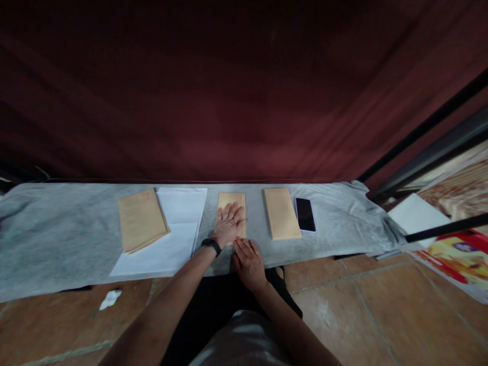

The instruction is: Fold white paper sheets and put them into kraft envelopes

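Observation:
A brown paper envelope [231, 196] lies flat on the grey cloth in front of me. Spread across its middle is my left hand [229, 223], palm down and fingers apart, with a dark band on the wrist. My right hand [249, 262] rests at the envelope's near end, its fingers stretched out and touching the lower edge. To the right lies a brown envelope stack [282, 213]. Further left, several larger brown envelopes [141, 218] sit partly on white paper sheets [183, 203]. Part of the middle envelope is hidden under my hands.
A phone [305, 214] lies right of the envelope stack. The grey cloth [343, 218] covers a narrow bench, with a dark red curtain [229, 101] behind it. White scrap [110, 299] is on the tiled floor [400, 305]; black bars and a printed box [461, 259] are at right.

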{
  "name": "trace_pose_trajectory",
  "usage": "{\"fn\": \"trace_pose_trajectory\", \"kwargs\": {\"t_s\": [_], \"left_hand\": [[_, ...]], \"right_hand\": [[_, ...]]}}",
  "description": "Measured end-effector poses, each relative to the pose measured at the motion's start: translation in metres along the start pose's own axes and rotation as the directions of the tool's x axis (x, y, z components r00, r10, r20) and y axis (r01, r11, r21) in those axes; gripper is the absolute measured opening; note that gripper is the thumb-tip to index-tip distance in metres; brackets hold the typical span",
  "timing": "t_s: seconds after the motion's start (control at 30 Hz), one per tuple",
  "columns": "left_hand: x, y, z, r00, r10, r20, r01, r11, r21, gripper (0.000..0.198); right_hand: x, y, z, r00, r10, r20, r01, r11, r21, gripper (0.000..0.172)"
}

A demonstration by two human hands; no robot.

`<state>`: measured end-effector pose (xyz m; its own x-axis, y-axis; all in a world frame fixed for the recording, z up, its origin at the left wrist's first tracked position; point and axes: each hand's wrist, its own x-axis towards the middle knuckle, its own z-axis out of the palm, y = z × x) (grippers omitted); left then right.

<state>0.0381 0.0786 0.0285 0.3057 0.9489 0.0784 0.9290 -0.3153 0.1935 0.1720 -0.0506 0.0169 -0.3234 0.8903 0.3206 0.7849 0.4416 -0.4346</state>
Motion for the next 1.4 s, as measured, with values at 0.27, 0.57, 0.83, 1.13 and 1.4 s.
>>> {"fn": "trace_pose_trajectory", "kwargs": {"t_s": [0.27,0.57,0.83,1.13,1.4], "left_hand": [[0.039,-0.001,-0.005,0.996,-0.057,0.073,0.059,0.998,-0.032,0.062],[0.018,-0.006,-0.004,0.993,0.038,0.107,-0.036,0.999,-0.025,0.055],[-0.052,-0.012,-0.003,0.982,0.185,0.043,-0.181,0.981,-0.069,0.053],[-0.084,-0.013,-0.003,0.964,0.262,-0.044,-0.264,0.963,-0.048,0.060],[-0.105,-0.014,-0.017,0.928,0.370,-0.038,-0.372,0.927,-0.044,0.075]], "right_hand": [[0.000,0.000,-0.003,1.000,0.007,0.015,-0.007,1.000,-0.008,0.043],[-0.001,0.003,-0.002,1.000,-0.026,0.010,0.027,0.998,-0.049,0.045],[-0.002,0.007,0.001,1.000,-0.017,0.025,0.018,0.998,-0.060,0.040],[-0.004,0.012,0.000,0.996,-0.069,0.057,0.074,0.993,-0.088,0.041],[-0.007,0.017,-0.001,0.990,-0.115,0.081,0.123,0.986,-0.111,0.049]]}}
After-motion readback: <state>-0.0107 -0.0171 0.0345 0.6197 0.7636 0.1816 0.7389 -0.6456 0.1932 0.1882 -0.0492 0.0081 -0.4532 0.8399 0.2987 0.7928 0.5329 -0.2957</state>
